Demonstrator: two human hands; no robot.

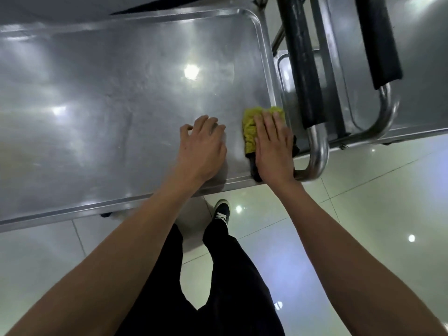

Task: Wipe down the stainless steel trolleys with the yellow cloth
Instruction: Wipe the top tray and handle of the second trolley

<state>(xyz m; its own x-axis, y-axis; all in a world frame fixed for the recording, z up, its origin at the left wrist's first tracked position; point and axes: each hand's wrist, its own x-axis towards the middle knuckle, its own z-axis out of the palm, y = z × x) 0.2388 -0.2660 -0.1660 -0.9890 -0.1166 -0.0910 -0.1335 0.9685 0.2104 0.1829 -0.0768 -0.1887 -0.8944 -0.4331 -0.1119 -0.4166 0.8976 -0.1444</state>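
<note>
A stainless steel trolley top [109, 98] fills the upper left of the head view, with a raised rim. My right hand [272, 144] presses flat on the yellow cloth [249, 128] at the tray's near right corner, fingers straight. A dark part of the cloth shows under the palm at the rim. Just left of the cloth, my left hand [202, 146] rests on the steel surface, its fingers loosely bent and holding nothing.
The trolley's steel handle [317, 151] with black foam grip [303, 69] curves right of the cloth. A second steel trolley [421, 69] with its own padded handle stands further right. Glossy tiled floor [363, 214] lies below, with my legs and a shoe [221, 210].
</note>
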